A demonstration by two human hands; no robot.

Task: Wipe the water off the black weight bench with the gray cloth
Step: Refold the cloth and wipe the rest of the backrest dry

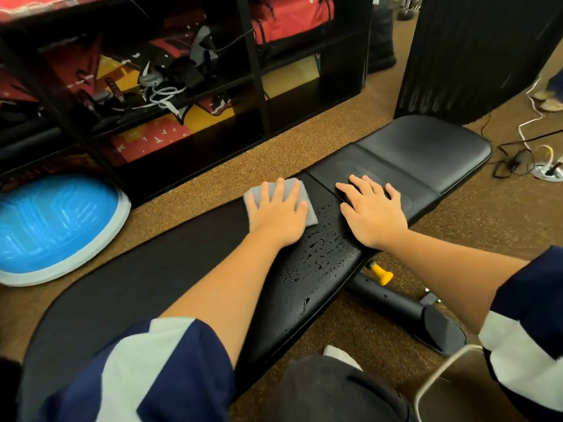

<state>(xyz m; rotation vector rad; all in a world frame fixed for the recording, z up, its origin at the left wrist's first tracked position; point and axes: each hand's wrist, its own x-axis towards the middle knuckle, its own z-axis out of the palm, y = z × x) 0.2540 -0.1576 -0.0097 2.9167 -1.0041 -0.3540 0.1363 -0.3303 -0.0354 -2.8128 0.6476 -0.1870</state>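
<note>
The black weight bench (189, 269) runs from lower left to upper right across the floor. Water droplets (323, 254) bead on its pad between my two arms. My left hand (275, 213) lies flat, fingers spread, pressing the folded gray cloth (309, 216) onto the bench's far edge. The cloth shows around my fingers and to the right of my hand. My right hand (373, 210) rests flat with straight fingers on the seat pad, just right of the wet patch.
A black shelf unit (259, 86) with red bags and cables stands behind the bench. A blue balance dome (54, 226) sits at the left. The bench's foot with a yellow knob (382, 274) juts out on the right. Cords and a power strip (545, 170) lie at far right.
</note>
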